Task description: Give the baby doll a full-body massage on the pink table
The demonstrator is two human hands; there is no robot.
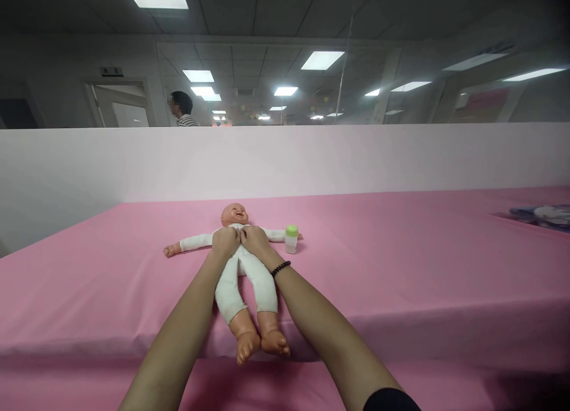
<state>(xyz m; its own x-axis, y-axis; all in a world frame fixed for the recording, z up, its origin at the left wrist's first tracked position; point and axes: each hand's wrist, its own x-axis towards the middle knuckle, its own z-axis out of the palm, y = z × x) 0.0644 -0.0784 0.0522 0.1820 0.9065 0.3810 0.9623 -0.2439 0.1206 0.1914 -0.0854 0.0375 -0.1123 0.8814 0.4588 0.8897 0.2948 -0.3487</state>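
Observation:
A baby doll [243, 268] with a white cloth body and plastic head, hands and feet lies on its back on the pink-covered table. Its head points away from me, its arms stretch out sideways, and its feet reach the near edge. On its chest, my left hand [226, 242] rests with the fingers curled in. Close beside it, almost touching, my right hand [255, 239] is also curled on the chest. The fingertips of both are hidden, so anything pinched in them cannot be made out. A small clear bottle with a green cap [291, 240] stands by the doll's arm on the right.
The pink cover [401, 262] spreads over the table and drops at the front edge. A low white partition [312, 161] runs along the back, with glass above it. Folded blue and white cloth [545, 215] lies far right. Beyond the partition is a person [182, 108].

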